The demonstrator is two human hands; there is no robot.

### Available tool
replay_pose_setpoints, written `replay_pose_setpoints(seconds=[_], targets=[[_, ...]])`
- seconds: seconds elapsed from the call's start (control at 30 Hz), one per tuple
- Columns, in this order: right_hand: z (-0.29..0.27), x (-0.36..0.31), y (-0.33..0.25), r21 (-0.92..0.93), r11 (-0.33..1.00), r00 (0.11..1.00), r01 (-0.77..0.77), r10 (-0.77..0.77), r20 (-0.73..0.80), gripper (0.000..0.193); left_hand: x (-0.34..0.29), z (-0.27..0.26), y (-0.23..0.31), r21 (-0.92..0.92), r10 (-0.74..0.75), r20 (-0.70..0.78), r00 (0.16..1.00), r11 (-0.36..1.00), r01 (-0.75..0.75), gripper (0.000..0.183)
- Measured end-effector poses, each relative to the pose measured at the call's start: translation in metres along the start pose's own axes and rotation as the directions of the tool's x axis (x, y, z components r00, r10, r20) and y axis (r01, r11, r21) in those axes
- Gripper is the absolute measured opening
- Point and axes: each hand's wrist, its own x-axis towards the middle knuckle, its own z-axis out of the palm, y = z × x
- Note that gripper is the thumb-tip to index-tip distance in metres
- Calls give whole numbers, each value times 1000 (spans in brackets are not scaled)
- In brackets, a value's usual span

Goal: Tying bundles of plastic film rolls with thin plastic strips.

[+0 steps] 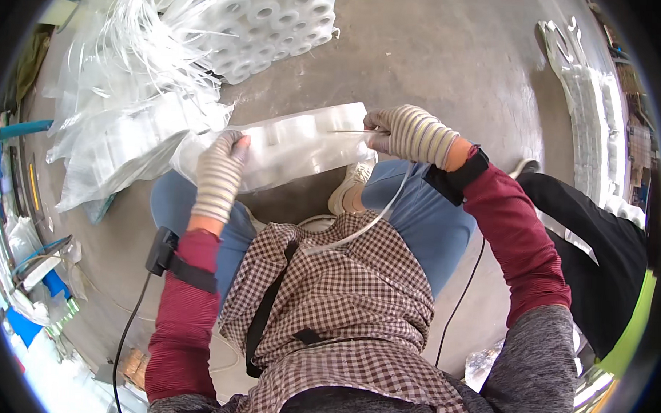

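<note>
A long clear plastic bag, with what look like white rolls in a row inside, is stretched above my lap. My left hand, in a striped fingerless glove, is closed on the bag's left part. My right hand, gloved alike, pinches a thin needle-like rod at the right end of the bag. The rod lies across the bag's face; whether it passes through the plastic I cannot tell. From below my right hand a narrow white strap curves down onto my checked apron.
Upper left lie a bundle of white straps, more plastic bags and a stack of white rolls. Long wrapped packs rest on the floor at right. Beside me is another person's dark-trousered leg. Black cables run down near both my arms.
</note>
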Motion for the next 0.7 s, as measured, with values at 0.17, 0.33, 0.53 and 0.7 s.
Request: replay_pose_setpoints(seconds=[0.17,0.33,0.53,0.7], targets=[[20,-5,-21,-301,953,979,-21,-41,-198,45,-29,9,-5,376,350,-199,915,890,-259,10],[51,28,15,863,275,846,-424,461,269,34,-23,11,10,486,653,53,755,644,-591,24],[92,-5,-4,801,-579,987,-154,-55,150,23,-12,74,80,231,701,141,699,664,-712,37],[96,-10,-31,605,-796,991,21,96,92,21,-1,104,77,385,691,144,708,620,-683,47]])
